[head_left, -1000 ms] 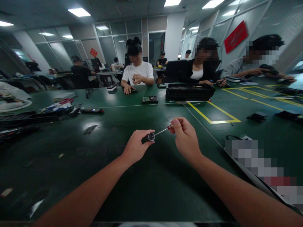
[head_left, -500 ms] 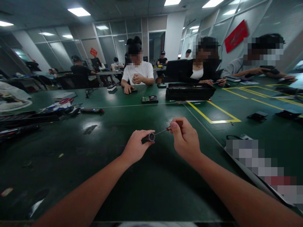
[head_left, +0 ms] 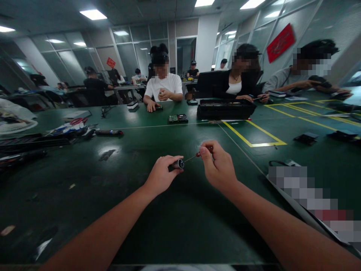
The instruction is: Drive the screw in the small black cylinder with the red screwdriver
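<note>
Thumb and fingers of my left hand (head_left: 162, 174) are closed round a small dark cylindrical part (head_left: 177, 164), its round silvery end turned to the right. My right hand (head_left: 220, 165) grips the reddish handle of a screwdriver (head_left: 191, 158), mostly hidden in the fingers. The thin metal shaft slants down to the left, and its tip meets the end of the cylinder. Whether the tip sits inside the end, I cannot tell. Both hands are held above the green table (head_left: 180, 226).
A long black case (head_left: 225, 110) and a green circuit board part (head_left: 178, 118) lie farther back. Tools, among them red-handled scissors (head_left: 79, 121), are at left. A bag-like item (head_left: 284, 188) lies at right. Co-workers sit across the table.
The cylinder's end has turned slightly to the right. My right hand has moved a little left with the screwdriver, bringing its handle nearer the cylinder.
</note>
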